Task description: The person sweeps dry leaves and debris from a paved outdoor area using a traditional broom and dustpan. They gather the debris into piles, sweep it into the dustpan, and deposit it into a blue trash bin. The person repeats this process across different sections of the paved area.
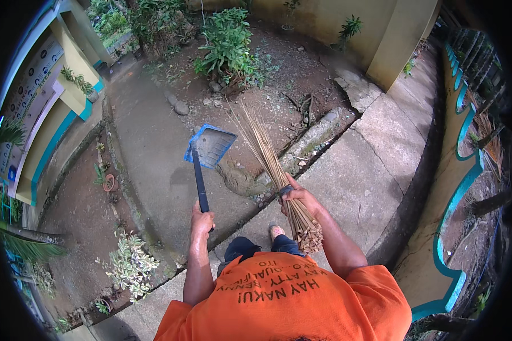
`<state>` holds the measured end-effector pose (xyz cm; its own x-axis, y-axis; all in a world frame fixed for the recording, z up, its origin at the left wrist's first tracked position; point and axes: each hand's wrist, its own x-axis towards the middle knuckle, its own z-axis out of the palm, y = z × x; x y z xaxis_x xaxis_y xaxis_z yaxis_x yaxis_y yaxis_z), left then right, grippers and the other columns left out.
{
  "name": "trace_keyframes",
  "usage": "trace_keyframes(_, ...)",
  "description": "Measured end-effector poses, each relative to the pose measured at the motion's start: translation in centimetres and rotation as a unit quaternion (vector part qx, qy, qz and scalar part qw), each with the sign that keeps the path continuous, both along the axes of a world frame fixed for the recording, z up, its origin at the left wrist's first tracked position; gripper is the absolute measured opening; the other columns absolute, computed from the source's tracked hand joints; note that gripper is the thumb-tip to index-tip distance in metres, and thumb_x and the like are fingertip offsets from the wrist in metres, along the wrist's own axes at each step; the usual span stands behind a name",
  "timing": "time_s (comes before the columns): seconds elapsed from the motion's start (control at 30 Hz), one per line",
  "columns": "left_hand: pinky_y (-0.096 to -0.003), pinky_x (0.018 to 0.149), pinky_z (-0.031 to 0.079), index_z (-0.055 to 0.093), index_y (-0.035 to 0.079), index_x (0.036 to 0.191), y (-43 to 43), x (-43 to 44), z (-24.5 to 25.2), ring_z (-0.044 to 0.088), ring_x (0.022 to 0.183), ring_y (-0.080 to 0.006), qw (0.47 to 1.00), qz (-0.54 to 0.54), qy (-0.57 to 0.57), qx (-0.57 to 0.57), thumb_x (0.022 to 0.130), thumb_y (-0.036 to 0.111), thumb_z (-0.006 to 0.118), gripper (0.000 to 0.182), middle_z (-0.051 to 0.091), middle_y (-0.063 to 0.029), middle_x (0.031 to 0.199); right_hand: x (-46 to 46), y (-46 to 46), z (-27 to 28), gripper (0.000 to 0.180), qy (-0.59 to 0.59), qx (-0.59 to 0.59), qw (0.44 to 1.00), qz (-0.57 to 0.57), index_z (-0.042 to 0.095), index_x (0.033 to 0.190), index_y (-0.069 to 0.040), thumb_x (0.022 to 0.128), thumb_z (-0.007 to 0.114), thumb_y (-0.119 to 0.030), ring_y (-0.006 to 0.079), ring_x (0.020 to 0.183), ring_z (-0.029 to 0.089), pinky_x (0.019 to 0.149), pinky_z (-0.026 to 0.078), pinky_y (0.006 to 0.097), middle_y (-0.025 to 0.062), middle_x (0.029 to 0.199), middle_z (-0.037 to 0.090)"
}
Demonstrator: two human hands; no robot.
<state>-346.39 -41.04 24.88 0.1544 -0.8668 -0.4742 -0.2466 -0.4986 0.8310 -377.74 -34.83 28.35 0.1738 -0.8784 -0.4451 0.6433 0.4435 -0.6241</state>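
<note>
My left hand [202, 221] grips the dark handle of a long-handled dustpan [215, 145]. Its blue pan, with a ribbed floor, is out ahead over the concrete path and the edge of the soil. In my right hand [301, 198] is a stick broom [262, 155] made of thin tan ribs, held around its dark binding. The cut butt ends of the broom point back toward my orange shirt, while the fine tips fan out forward over the soil. Dustpan and broom are apart from each other. Whether the pan touches the ground I cannot tell.
A bushy green plant [228, 47] grows from the soil bed ahead. A broken concrete curb [311, 140] borders the walkway [345, 179]. To the right runs a low wall with turquoise trim [446, 221]. A variegated shrub [132, 264] and a clay pot [110, 183] stand at left.
</note>
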Motion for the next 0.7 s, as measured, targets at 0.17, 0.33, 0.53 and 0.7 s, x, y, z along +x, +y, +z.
trace_keyframes(0.17,-0.0301,0.04,0.042,0.037,0.001,0.136,-5.9,1.4,0.0,0.05,0.047,-0.0144,0.997,0.07,0.02,-0.001,0.069,-0.003,0.053,0.069,0.052,-0.0059,0.073,0.8,-11.6,0.3,0.101,0.006,0.027,0.998,0.056,0.005,0.152,-0.025,0.072,0.06,0.0,0.0215,0.059,0.058,0.053,0.052,0.037,0.0089,0.084,0.057)
trace_keyframes(0.33,-0.0298,0.04,0.043,0.04,0.001,0.132,-14.6,5.8,-2.7,0.051,0.048,-0.015,0.997,0.08,0.022,-0.006,0.069,-0.004,0.053,0.065,0.052,-0.0054,0.074,4.3,-22.6,-2.2,0.102,0.043,-0.003,0.992,0.115,0.006,0.152,-0.022,0.07,0.064,-0.004,0.02,0.062,0.058,0.055,0.052,0.0356,0.008,0.085,0.056)
trace_keyframes(0.53,-0.0294,0.04,0.042,0.044,0.002,0.126,-30.0,14.4,-8.8,0.052,0.05,-0.0151,0.995,0.099,-0.006,-0.017,0.069,-0.005,0.052,0.058,0.051,-0.0054,0.075,12.9,-40.2,-7.0,0.097,0.056,-0.052,0.992,0.097,0.012,0.152,-0.023,0.072,0.061,0.0,0.02,0.066,0.061,0.061,0.054,0.0349,0.0068,0.091,0.055)
trace_keyframes(0.7,-0.0299,0.04,0.043,0.041,0.002,0.129,-42.8,21.0,-10.9,0.052,0.05,-0.0152,0.997,0.079,0.003,-0.003,0.071,-0.004,0.052,0.06,0.051,-0.0062,0.076,19.1,-52.1,-8.5,0.1,0.047,-0.03,0.991,0.122,0.009,0.152,-0.021,0.07,0.063,-0.002,0.0184,0.066,0.06,0.059,0.053,0.0339,0.0073,0.094,0.055)
